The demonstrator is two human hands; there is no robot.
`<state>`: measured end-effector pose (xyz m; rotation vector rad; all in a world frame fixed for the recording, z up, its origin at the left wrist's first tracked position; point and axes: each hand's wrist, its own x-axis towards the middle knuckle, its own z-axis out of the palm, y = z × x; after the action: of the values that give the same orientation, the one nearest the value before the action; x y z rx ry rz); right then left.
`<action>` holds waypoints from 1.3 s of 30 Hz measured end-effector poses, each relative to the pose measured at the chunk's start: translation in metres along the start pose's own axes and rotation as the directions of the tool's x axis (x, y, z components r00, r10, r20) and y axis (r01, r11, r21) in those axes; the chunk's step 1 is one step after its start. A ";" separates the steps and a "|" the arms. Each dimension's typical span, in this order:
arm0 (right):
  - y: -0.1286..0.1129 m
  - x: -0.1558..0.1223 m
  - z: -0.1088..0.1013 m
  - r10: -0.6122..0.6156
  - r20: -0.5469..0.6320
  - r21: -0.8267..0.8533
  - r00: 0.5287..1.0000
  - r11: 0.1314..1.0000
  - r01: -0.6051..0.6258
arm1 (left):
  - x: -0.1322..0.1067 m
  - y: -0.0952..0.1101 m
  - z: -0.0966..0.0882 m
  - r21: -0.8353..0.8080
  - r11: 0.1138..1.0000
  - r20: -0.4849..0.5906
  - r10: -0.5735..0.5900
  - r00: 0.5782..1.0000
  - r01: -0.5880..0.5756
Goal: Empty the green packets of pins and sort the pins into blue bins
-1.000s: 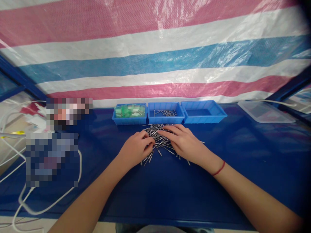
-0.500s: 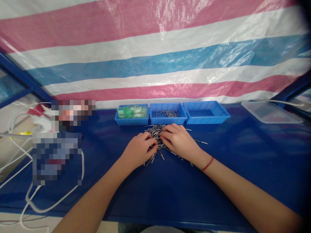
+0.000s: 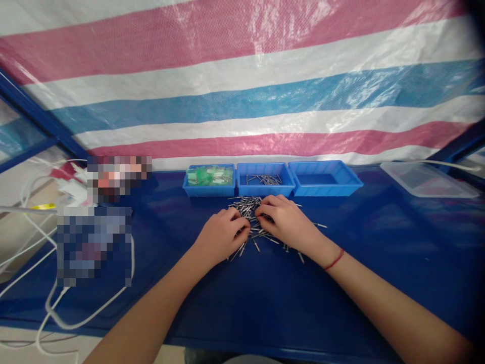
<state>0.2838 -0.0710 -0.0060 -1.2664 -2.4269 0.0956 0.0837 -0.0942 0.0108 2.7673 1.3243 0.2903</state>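
Note:
A loose pile of silver blind rivets (image 3: pixel 246 206) lies on the blue table, in front of the bins. My left hand (image 3: pixel 223 231) rests at the pile's left side, its fingers curled in and its thumb close to the index finger. From the right, my right hand (image 3: pixel 282 217) reaches over the pile with bent fingers pointing inward. The fingertips of both hands are partly hidden among the rivets, so what they pinch cannot be made out. A few rivets stick out below and to the right of my right hand, one loose rivet (image 3: pixel 320 225) lying apart.
Behind the pile stand three blue bins: a left bin (image 3: pixel 210 191) with green and clear packets, a middle bin (image 3: pixel 265 190) with some rivets, and a right bin (image 3: pixel 328 189). A clear plastic lid (image 3: pixel 428 181) lies far right. White cables (image 3: pixel 131 258) run along the left.
My right hand has drawn slightly to the right, widening the gap between the hands and showing more rivets. The whole view has shifted a little.

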 end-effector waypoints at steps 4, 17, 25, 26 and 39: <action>0.001 0.000 0.003 -0.028 -0.027 -0.011 0.999 1.000 0.028 | 0.000 0.000 0.001 -0.007 1.000 -0.017 0.003 1.000 -0.003; 0.003 -0.006 0.005 -0.045 -0.016 0.014 0.999 0.999 0.046 | -0.001 0.000 0.004 -0.088 0.996 -0.034 -0.032 0.999 0.028; -0.018 -0.019 -0.002 0.010 -0.179 0.366 0.984 0.929 0.057 | 0.002 0.009 0.004 -0.447 0.891 -0.271 -0.219 0.937 0.079; -0.022 -0.021 -0.003 0.032 -0.186 0.429 0.982 0.902 0.052 | 0.001 0.011 0.003 -0.495 0.866 -0.268 -0.229 0.936 0.071; -0.035 -0.024 -0.004 0.161 -0.059 0.764 0.985 0.642 -0.059 | -0.003 0.022 -0.001 -0.620 0.784 -0.365 -0.237 0.901 -0.045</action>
<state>0.2704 -0.1117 -0.0020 -0.9539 -1.8307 0.9496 0.0985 -0.1100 0.0143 2.1240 1.1488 1.1523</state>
